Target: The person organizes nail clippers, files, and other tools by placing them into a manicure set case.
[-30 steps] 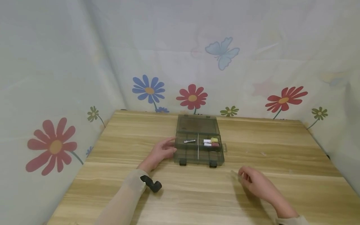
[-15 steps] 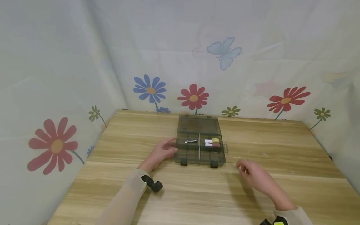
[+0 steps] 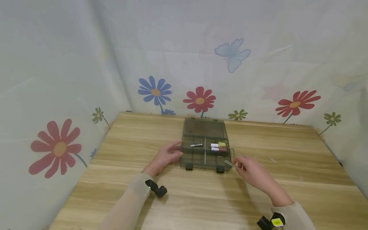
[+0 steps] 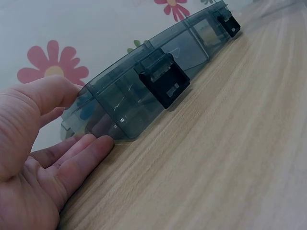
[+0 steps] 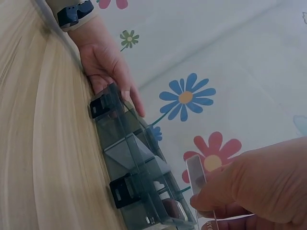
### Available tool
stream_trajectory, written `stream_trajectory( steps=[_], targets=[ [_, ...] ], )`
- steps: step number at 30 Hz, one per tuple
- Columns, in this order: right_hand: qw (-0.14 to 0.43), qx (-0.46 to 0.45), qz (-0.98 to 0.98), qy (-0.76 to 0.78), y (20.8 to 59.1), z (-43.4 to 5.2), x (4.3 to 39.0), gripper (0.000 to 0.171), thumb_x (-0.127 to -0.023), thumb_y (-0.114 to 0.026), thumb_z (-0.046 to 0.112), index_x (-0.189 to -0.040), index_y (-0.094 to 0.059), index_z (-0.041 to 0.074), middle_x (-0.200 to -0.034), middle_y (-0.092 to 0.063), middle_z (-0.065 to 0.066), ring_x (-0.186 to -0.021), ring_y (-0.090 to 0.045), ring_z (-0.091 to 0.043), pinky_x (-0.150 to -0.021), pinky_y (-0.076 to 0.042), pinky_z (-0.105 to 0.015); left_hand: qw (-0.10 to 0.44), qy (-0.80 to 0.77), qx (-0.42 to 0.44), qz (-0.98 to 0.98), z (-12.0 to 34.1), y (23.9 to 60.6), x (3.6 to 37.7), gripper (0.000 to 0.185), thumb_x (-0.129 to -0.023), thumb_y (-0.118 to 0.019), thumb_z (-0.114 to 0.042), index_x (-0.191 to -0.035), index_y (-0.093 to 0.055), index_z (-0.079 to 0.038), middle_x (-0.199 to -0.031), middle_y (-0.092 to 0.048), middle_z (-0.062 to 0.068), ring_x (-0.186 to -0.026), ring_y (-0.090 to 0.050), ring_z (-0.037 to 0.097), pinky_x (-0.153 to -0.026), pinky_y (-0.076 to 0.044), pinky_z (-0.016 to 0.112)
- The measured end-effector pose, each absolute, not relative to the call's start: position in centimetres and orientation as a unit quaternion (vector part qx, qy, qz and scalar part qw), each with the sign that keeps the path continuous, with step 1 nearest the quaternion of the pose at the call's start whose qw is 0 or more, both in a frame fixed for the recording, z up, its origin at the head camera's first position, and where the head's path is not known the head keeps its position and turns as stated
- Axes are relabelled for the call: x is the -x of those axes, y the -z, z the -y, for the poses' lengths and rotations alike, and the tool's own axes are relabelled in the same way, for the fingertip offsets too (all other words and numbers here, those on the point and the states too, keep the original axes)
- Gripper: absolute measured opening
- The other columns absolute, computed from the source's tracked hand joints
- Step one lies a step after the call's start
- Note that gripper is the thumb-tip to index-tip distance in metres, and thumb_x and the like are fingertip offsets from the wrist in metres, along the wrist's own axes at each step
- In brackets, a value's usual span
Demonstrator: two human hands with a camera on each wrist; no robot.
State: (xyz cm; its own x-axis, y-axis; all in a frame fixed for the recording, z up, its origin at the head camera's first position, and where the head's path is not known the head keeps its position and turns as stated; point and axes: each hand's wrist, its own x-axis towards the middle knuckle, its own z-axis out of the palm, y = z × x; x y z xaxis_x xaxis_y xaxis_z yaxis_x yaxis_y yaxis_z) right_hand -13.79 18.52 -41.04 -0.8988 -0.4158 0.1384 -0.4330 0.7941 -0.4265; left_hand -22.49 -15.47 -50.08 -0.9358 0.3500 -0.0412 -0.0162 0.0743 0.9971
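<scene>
Open smoky plastic box (image 3: 204, 150) at mid-counter (image 3: 115, 191), lid laid back toward the flowered cloth. Left hand (image 3: 164, 156) rests against the box's left end, thumb on the rim, fingers straight along its base. Right hand (image 3: 250, 171) pinches a thin clear strip (image 3: 229, 163) just over the box's front right corner; the strip's lower end is hidden behind the fingers. The compartment contents are small and hard to make out. Bare wood lies open on both sides and in front.
</scene>
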Motion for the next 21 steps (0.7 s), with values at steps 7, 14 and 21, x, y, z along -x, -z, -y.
stream_trajectory(
  steps=[7, 14, 21],
  targets=[
    [0.025, -0.239, 0.940, -0.241, 40.8, -17.7, 14.4, 0.016, -0.084, -0.065, 0.000, -0.098, -0.063, 0.009, -0.077, -0.052, 0.003, -0.066, -0.048, -0.009, -0.054, -0.043, -0.026, 0.136, -0.667, -0.120, -0.723, 15.5, 50.2, 22.6, 0.060, -0.087, -0.068, -0.018, -0.140, -0.042, -0.018, -0.131, -0.049, 0.016, -0.110, -0.054, 0.028, -0.081, -0.051, 0.037],
    [0.024, -0.244, 0.939, -0.240, 40.2, -17.0, 14.7, 0.018, -0.084, -0.065, -0.001, -0.099, -0.063, 0.008, -0.080, -0.054, 0.002, -0.068, -0.050, -0.010, -0.056, -0.044, -0.028, 0.135, -0.670, -0.119, -0.720, 15.5, 50.1, 22.6, 0.059, -0.087, -0.067, -0.017, -0.141, -0.042, -0.018, -0.130, -0.050, 0.015, -0.109, -0.055, 0.026, -0.081, -0.051, 0.037],
    [0.016, -0.245, 0.939, -0.241, 40.3, -16.4, 15.0, 0.019, -0.084, -0.065, -0.001, -0.099, -0.063, 0.010, -0.081, -0.054, 0.003, -0.069, -0.050, -0.009, -0.057, -0.044, -0.028, 0.135, -0.665, -0.116, -0.726, 15.5, 50.3, 22.6, 0.059, -0.087, -0.068, -0.018, -0.140, -0.043, -0.020, -0.130, -0.051, 0.014, -0.109, -0.055, 0.026, -0.081, -0.051, 0.037]
  ],
)
